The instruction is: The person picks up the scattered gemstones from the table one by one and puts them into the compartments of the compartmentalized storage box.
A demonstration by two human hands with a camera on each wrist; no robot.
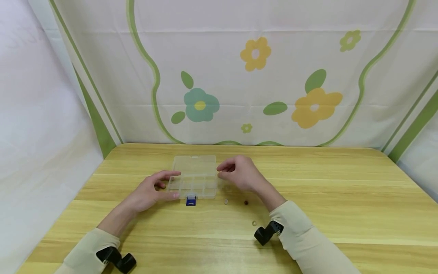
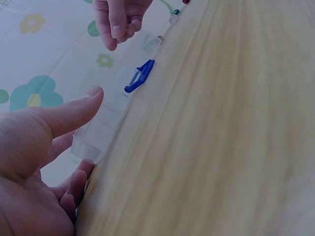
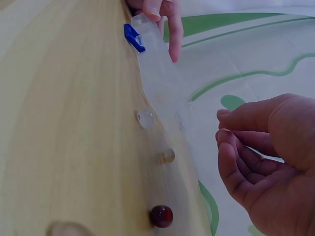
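On wooden table point(image 1: 325, 186), wisely braced clear box point(image 1: 198, 185) with left hand point(image 1: 148, 193) spread round its left end. Poised right hand point(image 1: 242, 173) off box's right edge, near beads point(image 1: 246, 203); could not tell whether pinching.

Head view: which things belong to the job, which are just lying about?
Likely the job:
clear box, lid raised, left hand at its left end
right hand, by its right side
pale bead, dark red bead, yellowish bead, loose outside the box

Likely just surroundings:
wooden table
flowered cloth
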